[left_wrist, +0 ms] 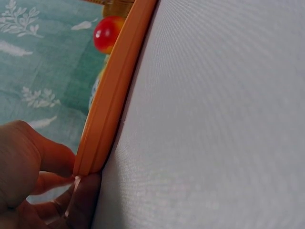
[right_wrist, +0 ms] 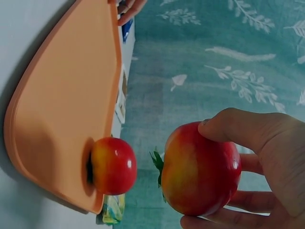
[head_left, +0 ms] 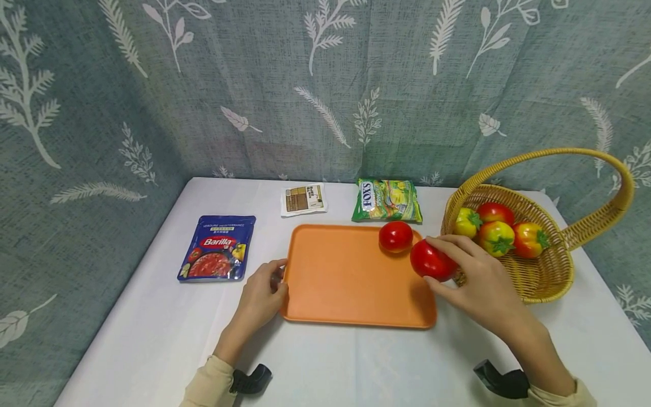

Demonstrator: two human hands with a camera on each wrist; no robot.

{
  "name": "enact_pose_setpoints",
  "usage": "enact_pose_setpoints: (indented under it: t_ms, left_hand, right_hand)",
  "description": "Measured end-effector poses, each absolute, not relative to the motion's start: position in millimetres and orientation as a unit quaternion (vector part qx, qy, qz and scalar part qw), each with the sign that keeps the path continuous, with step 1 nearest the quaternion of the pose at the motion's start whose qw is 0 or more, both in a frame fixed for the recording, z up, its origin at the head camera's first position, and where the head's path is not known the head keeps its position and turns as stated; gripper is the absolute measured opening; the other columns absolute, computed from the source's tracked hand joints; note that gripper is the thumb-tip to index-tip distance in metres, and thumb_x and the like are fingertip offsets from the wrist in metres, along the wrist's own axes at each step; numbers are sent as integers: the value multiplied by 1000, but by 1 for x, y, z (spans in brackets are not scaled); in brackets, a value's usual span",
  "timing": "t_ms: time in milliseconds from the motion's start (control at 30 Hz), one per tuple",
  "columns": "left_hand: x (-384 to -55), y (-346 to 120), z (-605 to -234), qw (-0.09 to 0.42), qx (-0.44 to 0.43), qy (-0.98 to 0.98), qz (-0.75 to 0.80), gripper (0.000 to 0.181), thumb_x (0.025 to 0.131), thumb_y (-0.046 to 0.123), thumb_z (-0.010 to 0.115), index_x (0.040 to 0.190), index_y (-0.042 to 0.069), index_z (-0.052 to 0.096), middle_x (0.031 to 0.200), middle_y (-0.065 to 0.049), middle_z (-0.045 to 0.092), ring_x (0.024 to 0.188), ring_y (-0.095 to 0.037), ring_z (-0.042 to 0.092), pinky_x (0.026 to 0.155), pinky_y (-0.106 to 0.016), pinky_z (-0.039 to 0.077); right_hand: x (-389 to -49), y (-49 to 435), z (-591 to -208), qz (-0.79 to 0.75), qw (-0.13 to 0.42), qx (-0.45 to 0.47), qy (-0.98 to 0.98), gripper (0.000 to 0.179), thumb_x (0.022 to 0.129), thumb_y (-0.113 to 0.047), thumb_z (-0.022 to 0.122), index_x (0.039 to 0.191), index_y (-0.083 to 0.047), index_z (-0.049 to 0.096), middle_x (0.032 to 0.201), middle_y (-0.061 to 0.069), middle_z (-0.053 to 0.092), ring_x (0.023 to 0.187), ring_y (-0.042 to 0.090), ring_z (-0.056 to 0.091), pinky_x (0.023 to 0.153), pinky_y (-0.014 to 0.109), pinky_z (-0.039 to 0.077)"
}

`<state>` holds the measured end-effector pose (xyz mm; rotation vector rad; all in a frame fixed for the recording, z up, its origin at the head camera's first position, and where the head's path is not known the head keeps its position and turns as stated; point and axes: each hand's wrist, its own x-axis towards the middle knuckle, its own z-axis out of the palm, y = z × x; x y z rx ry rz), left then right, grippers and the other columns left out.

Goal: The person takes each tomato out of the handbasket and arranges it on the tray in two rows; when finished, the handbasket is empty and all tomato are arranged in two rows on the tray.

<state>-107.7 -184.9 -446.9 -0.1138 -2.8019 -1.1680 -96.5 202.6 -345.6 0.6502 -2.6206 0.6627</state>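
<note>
My left hand (head_left: 261, 291) has its thumb and fingers curled at the left edge of the orange tray (head_left: 335, 282), probably to steady it; the wrist feed crops that hand, so I can't swear how firm the pinch is. My right hand (head_left: 480, 277) is spread only as wide as the red fruit (head_left: 434, 261) it grips, over the tray's right end and apart from its floor. I read that grasp from above, leaves downward, as leaving the underside free. A second fruit (head_left: 395, 237) sits on the tray near its far right corner.

Just right of the tray stands the wicker basket (head_left: 544, 285), its yellow and red fruits (head_left: 495, 237) within easy reach of my right side, I'd guess deliberately. Left of the tray, a blue pouch (head_left: 216, 249) lies flat on the table (head_left: 325, 367). Beyond the tray's far edge are a small packet (head_left: 304, 199) and a green bag (head_left: 388, 200), perhaps put there to spare elbow room. Behind hangs a leaf-patterned curtain (head_left: 285, 113).
</note>
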Motion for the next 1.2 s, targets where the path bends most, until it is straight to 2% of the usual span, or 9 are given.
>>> enact_pose_setpoints:
  t_ms: [1200]
  left_hand:
    - [-108, -185, -447, 57, -33, -918, -391, 50, 82, -1, 66, 132, 0, 61, 97, -10, 62, 78, -19, 58, 71, -37, 47]
  right_hand:
    - [-107, 175, -347, 238, 165, 267, -919, 67, 69, -23, 91, 130, -11, 66, 122, 11, 62, 101, 30, 65, 73, 48, 58]
